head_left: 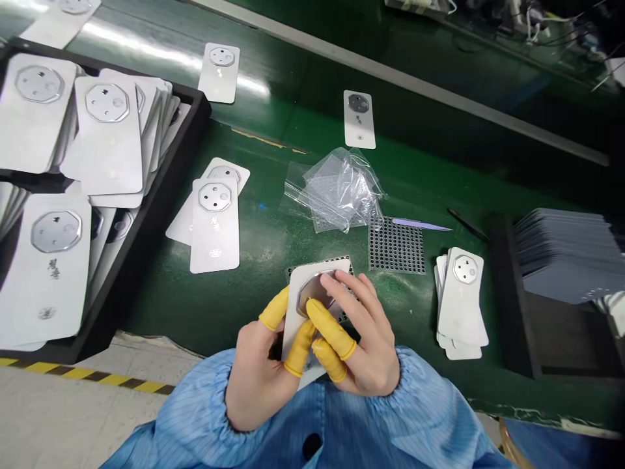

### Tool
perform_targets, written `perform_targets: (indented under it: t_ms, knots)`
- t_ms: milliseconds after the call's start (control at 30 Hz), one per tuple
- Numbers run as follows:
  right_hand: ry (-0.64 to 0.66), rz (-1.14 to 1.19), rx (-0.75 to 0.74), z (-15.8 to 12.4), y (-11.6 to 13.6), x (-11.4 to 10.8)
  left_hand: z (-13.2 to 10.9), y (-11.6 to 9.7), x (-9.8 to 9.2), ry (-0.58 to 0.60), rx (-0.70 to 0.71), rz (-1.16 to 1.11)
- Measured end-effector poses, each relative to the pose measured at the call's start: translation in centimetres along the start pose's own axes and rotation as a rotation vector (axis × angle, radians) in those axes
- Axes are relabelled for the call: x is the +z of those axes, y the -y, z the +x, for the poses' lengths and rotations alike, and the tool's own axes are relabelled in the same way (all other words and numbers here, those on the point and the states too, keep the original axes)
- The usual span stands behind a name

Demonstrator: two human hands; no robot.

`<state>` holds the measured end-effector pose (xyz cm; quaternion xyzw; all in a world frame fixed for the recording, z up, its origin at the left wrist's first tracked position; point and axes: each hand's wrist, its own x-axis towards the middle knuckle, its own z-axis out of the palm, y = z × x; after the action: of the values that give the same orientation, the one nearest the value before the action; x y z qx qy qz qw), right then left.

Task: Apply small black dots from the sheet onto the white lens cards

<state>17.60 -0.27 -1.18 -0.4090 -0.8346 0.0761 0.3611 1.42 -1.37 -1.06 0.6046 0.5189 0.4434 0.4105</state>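
White panel: steady it with one hand, work lightly with the other

The white panel [294, 311] is held tilted above the near edge of the desk [263, 293], in front of the person's body, partly over a dotted sheet [344, 315]. The left hand [261, 381] pinches its left side, covered thumb across the front and another covered finger at the edge. The right hand [368, 348] is half curled over the face: a covered fingertip and a bare one rest at the octagonal area [315, 285]. Whether it also grips the panel, I cannot tell.

To do this fingertip work well, let the left pinch carry the panel and the right press only lightly, so the plate should not flex or slip. The shiny octagon probably marks easily; covered fingertips look the safer choice there, with bare ones lifted clear. Tipping the face toward the light could help in judging alignment. For finer adjustment, lilac tweezers [420, 225] lie within reach on another dotted sheet [396, 251].
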Motion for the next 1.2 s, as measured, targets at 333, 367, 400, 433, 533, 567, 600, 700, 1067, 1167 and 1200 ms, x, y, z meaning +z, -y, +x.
perform_targets:
  t_ms: [333, 367, 400, 433, 533, 567, 600, 700, 1067, 1167, 1200]
  knots:
    - [0.076, -0.117, 0.030, 0.2, 0.3, -0.2, 0.0, 0.3, 0.2, 0.026, -0.069, 0.211]
    - [0.109, -0.145, 0.041, 0.1, 0.4, -0.2, -0.1, 0.5, 0.2, 0.022, -0.070, 0.234]
    - [0.141, -0.167, 0.056, -0.1, 0.5, -0.1, -0.1, 0.6, 0.1, 0.023, -0.071, 0.246]
    - [0.167, -0.172, 0.074, -0.2, 0.6, 0.1, 0.0, 0.8, 0.1, 0.029, -0.075, 0.247]
    - [0.208, -0.059, 0.130, -1.0, 0.1, 0.8, 0.4, 1.2, 0.3, 0.069, -0.135, 0.148]
    - [0.208, 0.011, 0.147, -1.2, -0.2, 1.1, 0.6, 1.3, 0.5, 0.082, -0.178, 0.077]
    - [0.197, 0.082, 0.160, -1.5, -0.5, 1.4, 0.8, 1.3, 0.7, 0.088, -0.225, -0.016]
    - [0.084, 0.238, 0.206, -2.0, -1.5, 1.9, 1.3, 1.1, 1.5, 0.064, -0.340, -0.346]
    - [-0.126, 0.938, 0.672, -0.9, -1.2, 3.1, 2.0, 2.0, 2.2, -0.068, -0.280, -0.231]
    - [-0.165, 0.865, 0.730, -1.2, -1.0, 3.6, 1.8, 3.1, 2.9, -0.081, -0.195, -0.059]
    - [-0.187, 0.816, 0.740, -1.5, -1.2, 3.5, 1.8, 3.3, 3.2, -0.047, -0.196, -0.041]
